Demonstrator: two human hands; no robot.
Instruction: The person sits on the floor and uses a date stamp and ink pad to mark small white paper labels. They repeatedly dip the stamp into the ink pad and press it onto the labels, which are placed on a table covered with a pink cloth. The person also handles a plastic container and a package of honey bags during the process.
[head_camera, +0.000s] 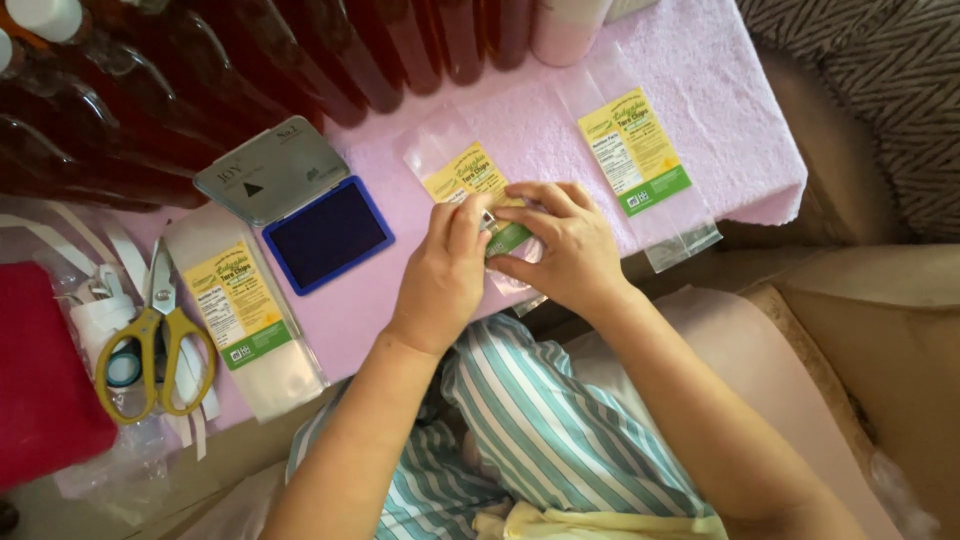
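A clear plastic bag with a yellow and green label (462, 168) lies on the pink cloth (700, 80) at the middle. My left hand (445, 268) and my right hand (562, 245) meet over its lower end. Together they pinch a small stamp-like object (490, 222) against the bag's green strip. An open ink pad with a dark blue cushion (327, 233) and a grey lid (272, 170) sits just left of my hands.
A second labelled bag (640, 150) lies to the right, near the cloth's edge. A stack of labelled bags (245, 305) and yellow-handled scissors (150, 340) lie at the left beside a red cloth (40, 380). Dark red bottles (300, 50) line the back.
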